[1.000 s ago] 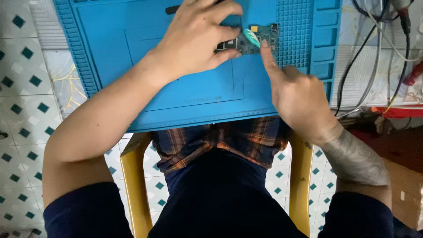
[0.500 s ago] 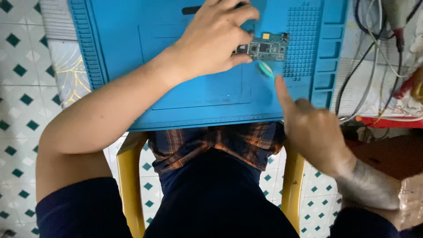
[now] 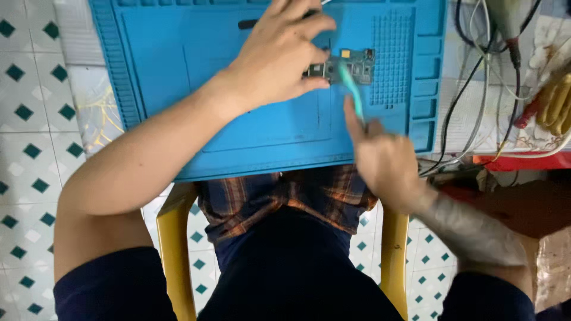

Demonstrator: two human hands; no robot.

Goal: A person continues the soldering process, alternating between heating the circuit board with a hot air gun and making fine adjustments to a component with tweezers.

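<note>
Two hands work on a blue mat point(image 3: 178, 89): left hand point(image 3: 279, 56) pinning a small circuit board point(image 3: 351, 64), right hand point(image 3: 380, 157) gripping a teal tool point(image 3: 351, 89) best kept shallow against it.

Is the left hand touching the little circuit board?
Touching. The head view shows the left hand with its fingertips pressed on the left end of the circuit board, which lies on the blue mat.
</note>
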